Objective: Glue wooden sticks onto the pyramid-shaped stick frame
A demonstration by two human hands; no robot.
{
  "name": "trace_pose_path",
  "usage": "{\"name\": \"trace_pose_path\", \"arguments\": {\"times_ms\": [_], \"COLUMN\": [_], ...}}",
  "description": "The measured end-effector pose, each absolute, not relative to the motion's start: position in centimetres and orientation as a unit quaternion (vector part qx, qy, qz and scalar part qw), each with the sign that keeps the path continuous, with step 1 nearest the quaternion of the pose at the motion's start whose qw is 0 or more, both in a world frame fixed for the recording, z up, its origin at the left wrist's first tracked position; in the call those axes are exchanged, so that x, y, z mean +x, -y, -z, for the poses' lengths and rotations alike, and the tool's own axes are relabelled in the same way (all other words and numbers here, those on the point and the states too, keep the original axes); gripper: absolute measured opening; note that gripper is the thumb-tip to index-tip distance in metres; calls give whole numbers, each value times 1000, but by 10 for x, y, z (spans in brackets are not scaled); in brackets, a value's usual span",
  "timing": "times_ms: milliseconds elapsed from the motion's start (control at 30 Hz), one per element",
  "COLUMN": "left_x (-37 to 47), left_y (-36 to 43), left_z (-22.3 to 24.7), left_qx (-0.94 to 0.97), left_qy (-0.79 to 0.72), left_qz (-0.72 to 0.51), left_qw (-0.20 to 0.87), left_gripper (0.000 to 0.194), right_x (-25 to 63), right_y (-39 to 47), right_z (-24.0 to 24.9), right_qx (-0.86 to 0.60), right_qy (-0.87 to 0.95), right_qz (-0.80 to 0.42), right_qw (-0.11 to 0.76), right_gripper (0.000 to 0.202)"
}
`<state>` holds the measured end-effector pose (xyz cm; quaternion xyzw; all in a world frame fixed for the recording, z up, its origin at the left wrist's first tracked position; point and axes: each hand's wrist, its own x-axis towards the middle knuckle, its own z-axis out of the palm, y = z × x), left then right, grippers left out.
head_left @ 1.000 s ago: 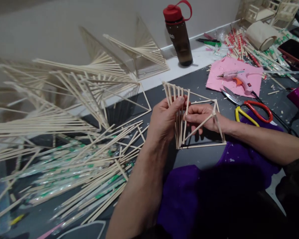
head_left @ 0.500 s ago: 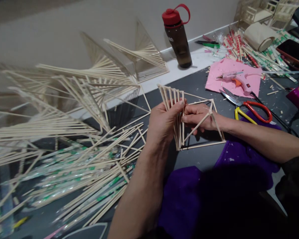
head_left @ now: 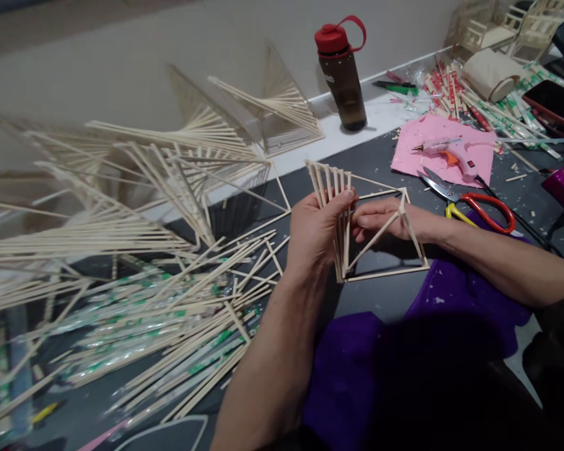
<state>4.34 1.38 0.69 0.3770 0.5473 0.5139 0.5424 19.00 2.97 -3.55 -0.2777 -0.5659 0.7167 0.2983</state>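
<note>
My left hand is wrapped round the row of slanted sticks on a small wooden-stick frame, its thumb pressed on the rightmost ones. The frame's open triangular end stands to the right, near the dark table top. My right hand reaches through the frame from the right, behind a slanted stick. Its fingers are curled loosely just right of the row of sticks; whether they hold anything is hidden.
Loose and wrapped sticks cover the left, below fan-shaped stick models. A bottle stands behind. At right are a glue gun on pink cloth, scissors and purple cloth.
The fingers of my right hand have drawn slightly back from the row of sticks. My left hand keeps its hold. The whole view has shifted a little.
</note>
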Motion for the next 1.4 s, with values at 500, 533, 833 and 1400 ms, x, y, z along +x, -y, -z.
{"name": "trace_pose_path", "arguments": {"times_ms": [500, 533, 833, 1400], "left_x": [45, 45, 43, 40], "left_y": [-14, -14, -17, -17], "left_z": [-8, -8, -6, -6], "left_qx": [387, 384, 370, 389], "left_qy": [-556, -555, -546, -564], "left_qz": [-500, -501, -507, -512], "left_qw": [540, 542, 555, 519], "left_gripper": [18, 17, 24, 23], "right_x": [265, 269, 224, 194], "right_y": [4, 4, -63, -87], "right_z": [-16, -29, -41, 11], "right_qx": [-446, -443, -424, -338], "right_qy": [701, 717, 709, 668], "right_qz": [-542, -526, -408, -522], "right_qw": [123, 112, 389, 409], "right_gripper": [13, 16, 6, 10]}}
